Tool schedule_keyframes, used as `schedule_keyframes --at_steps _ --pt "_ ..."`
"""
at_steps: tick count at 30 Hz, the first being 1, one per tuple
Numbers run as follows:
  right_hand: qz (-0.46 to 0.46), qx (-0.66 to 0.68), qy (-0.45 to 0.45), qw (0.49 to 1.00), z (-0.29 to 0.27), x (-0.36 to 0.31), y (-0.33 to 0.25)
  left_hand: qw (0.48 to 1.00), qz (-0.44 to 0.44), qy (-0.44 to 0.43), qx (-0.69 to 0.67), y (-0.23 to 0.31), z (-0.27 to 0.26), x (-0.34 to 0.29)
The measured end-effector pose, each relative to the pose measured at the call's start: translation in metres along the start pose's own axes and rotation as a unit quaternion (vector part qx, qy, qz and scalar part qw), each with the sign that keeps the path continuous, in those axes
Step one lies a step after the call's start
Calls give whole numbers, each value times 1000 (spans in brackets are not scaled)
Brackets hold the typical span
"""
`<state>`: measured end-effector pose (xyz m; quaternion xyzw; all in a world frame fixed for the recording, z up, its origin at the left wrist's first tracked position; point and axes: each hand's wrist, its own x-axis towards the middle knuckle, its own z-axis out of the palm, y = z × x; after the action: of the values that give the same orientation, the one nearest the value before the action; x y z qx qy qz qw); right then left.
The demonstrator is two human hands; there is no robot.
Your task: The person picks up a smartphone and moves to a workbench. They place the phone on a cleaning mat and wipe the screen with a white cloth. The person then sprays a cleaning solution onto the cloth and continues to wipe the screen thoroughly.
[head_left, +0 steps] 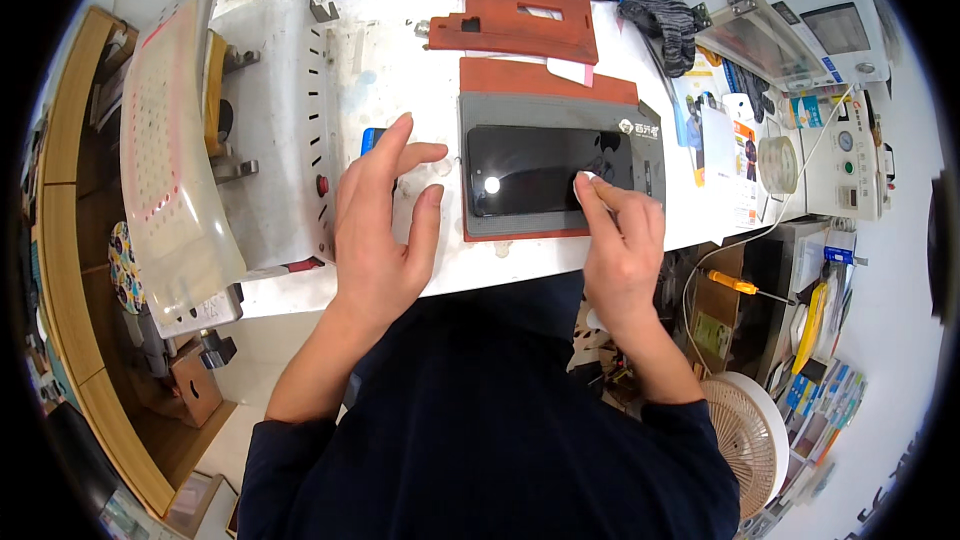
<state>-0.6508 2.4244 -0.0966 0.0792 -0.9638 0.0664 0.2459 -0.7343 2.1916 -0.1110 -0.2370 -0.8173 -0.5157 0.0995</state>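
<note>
A black smartphone [530,172] lies screen up on a grey textured mat [560,110], with a reflected light spot near its left end. My right hand [625,250] is closed in a pinch over the right part of the screen. A small white piece [587,176], perhaps a wipe, peeks out at the fingertips and touches the glass. Darker blotches show on the screen just above these fingers. Left of the phone, my left hand [380,225] hovers over the white table with its fingers apart, holding nothing. Part of a blue-edged object [371,139] shows behind that hand.
A reddish-brown slotted board [515,18] lies beyond the mat. On the left stands a white machine [270,130] with a raised translucent lid [175,150]. A grey glove [660,25], a tape roll [777,164] and papers [722,155] sit on the right.
</note>
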Motion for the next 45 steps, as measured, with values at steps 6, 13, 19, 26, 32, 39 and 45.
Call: schedule_keyframes --at_steps 6,13,19,26,32,39,45 --pt "-52 79 -1 996 16 13 -54 999 -26 -11 -21 -1 2 3" --pt "66 -58 11 996 -1 -7 -4 1000 -19 -14 -13 -3 1 1" --pt "-78 138 -47 986 8 23 -51 999 -27 -8 -31 -6 3 1" --pt "-25 67 -15 997 22 59 -16 999 -26 -22 -11 -3 3 4" --pt "-122 135 -66 981 19 51 -21 1000 -25 -13 5 -5 2 2" --pt "-101 145 -54 983 22 64 -34 999 -33 -25 11 -5 3 4" --pt "-57 130 -63 988 11 51 -14 998 -34 -32 34 0 2 3"
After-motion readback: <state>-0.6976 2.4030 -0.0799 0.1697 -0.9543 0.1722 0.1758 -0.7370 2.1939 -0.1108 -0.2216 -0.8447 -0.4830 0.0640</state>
